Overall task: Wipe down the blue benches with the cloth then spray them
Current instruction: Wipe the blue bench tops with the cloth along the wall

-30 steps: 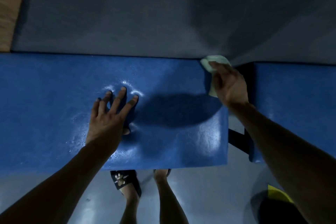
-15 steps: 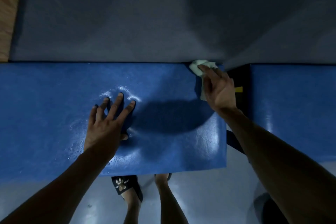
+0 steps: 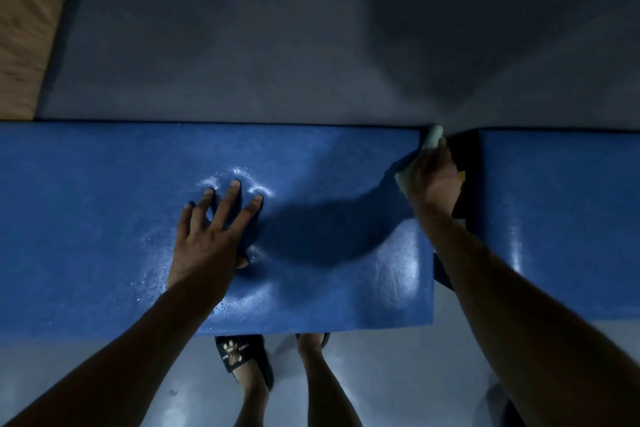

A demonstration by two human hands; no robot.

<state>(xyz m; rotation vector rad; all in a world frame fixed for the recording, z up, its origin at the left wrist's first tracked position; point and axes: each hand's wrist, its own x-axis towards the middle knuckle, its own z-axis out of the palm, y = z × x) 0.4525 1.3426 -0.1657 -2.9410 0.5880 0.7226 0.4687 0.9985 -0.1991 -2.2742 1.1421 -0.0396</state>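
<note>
Cloth [image 3: 433,136] gripped by right hand [image 3: 433,184] at bench [image 3: 104,218] end; left hand [image 3: 207,236] flat, fingers spread, pressing bench top.

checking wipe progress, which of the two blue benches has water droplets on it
The left blue bench, under the flat left hand: droplets glisten around its fingers. The right blue bench shows none.

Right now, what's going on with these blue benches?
A person is wiping the blue bench. The right hand grips a pale cloth at the bench's far right corner, by the gap to the next bench. The left hand presses flat on the wet seat, fingers spread. Droplets glisten around it. No spray bottle is in view.
</note>
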